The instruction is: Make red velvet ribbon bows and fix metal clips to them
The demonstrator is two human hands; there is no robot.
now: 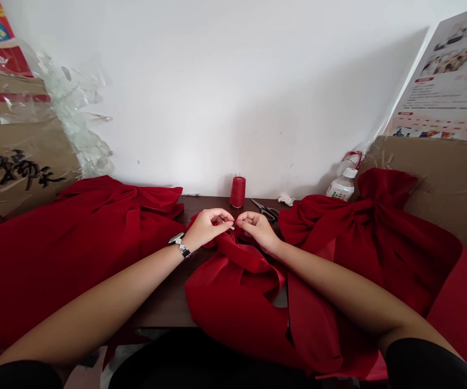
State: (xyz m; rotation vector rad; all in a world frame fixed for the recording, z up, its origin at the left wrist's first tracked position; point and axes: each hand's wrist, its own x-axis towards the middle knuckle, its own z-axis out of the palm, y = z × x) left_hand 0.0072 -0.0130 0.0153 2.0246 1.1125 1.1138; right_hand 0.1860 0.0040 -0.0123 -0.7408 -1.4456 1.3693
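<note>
In the head view my left hand (211, 226) and my right hand (255, 228) meet over the middle of the table, thumbs and fingertips pinched close together. A small pale bit shows at the left fingertips, too small to name. What the right fingers pinch is hidden. Right under both hands lies a gathered red cloth bow (237, 302), whose loops and tails spread toward me and over the table's front edge. Just behind the fingers stands a cone of red thread (238, 192), with thin pins or needles sticking up from its top.
Scissors (264, 209) lie right of the thread, near a crumpled white tissue (286, 200). A small metal clip (192, 194) lies by the wall. Large red bows lie at left (95, 237) and right (359, 227). A bottle (342, 185) and cardboard boxes (22, 156) stand behind them.
</note>
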